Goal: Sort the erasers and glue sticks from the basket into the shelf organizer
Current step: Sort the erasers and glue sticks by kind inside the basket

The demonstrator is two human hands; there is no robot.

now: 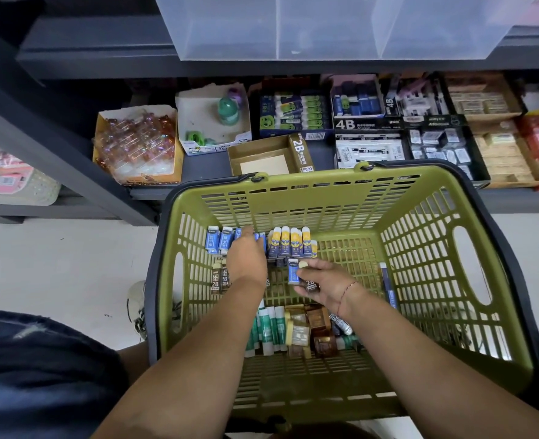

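Note:
A green basket sits on the floor in front of the shelf. Inside lie blue-sleeved erasers, yellow-capped glue sticks, brown 2B erasers, green-and-white glue sticks and brown boxed erasers. My left hand reaches down onto the row of blue erasers at the far left; what its fingers grip is hidden. My right hand is closed on a blue eraser and a brown 2B eraser. An empty brown 2B box stands on the shelf.
The dark shelf holds open boxes: clear trinkets, sharpeners, green-faced erasers, 4B erasers and tan erasers. A clear bin overhangs above. A loose blue pen lies in the basket at right.

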